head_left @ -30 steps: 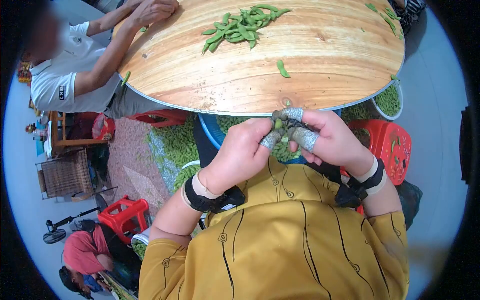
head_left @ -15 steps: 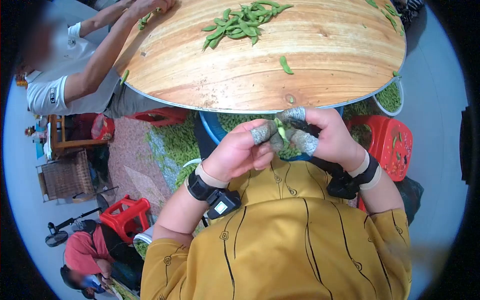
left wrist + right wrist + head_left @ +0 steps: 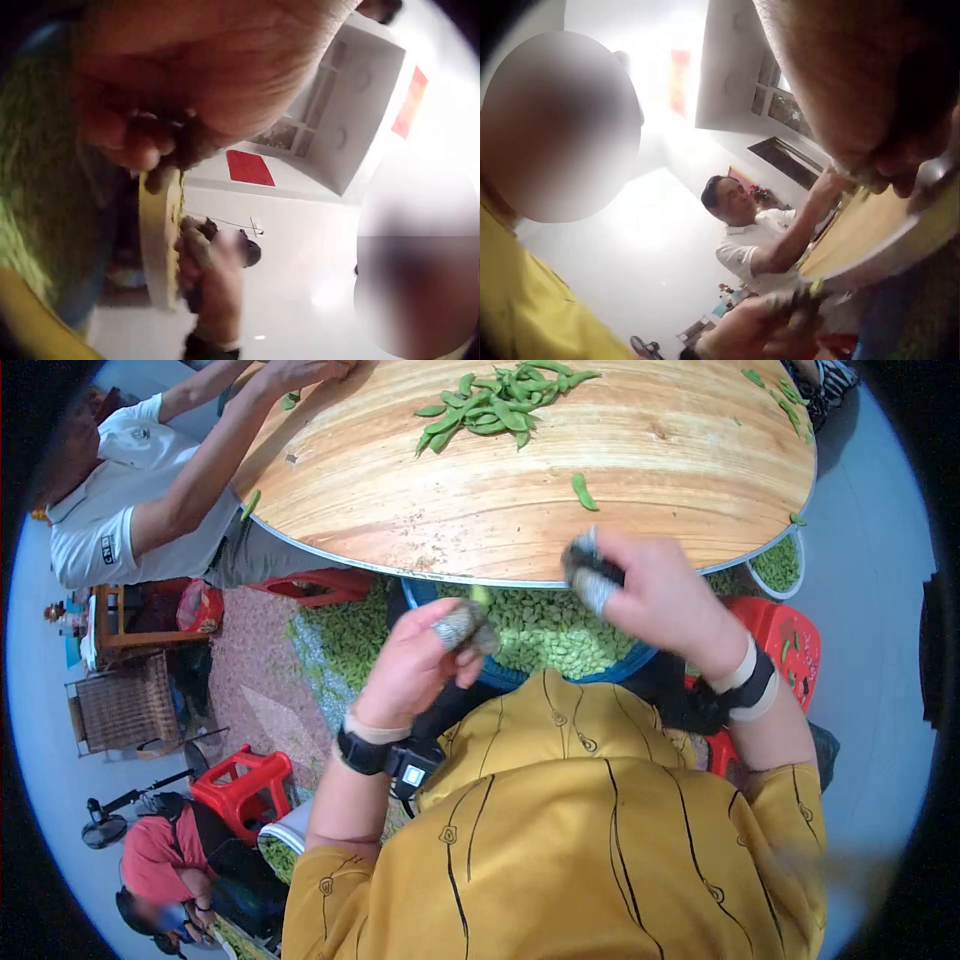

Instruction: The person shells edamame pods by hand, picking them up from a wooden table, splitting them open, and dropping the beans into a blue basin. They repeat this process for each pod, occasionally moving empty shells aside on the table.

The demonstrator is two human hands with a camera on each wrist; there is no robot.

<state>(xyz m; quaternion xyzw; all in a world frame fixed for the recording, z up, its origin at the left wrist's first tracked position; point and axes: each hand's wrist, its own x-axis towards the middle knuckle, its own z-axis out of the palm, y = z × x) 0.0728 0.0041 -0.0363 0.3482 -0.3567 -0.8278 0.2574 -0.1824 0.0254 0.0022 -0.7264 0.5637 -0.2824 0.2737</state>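
Note:
Between the thumb and curled fingers of my left hand [image 3: 408,665] a green edamame pod [image 3: 480,596] is pinched, its tip sticking up. Grey wrapping covers the fingertips. My right hand [image 3: 660,600] is at the near edge of the wooden table [image 3: 400,510], with similar wrapping on its thumb and forefinger. Motion blurs its fingertips, and I cannot tell whether anything is between them. Just beyond it a single pod [image 3: 584,492] lies on the tabletop. Below both hands, a blue tub [image 3: 418,595] holds many green beans [image 3: 560,635].
A heap of pods [image 3: 500,405] lies farther back on the table. At the left sits a person in a white shirt [image 3: 160,470]. A red stool [image 3: 785,630] and a white bucket [image 3: 800,565] are at the right. Green pods [image 3: 345,635] cover the floor at left.
My hands were together over the tub, working at a pod. Now they are apart: the left has drawn left with a pod, the right has risen toward the table edge.

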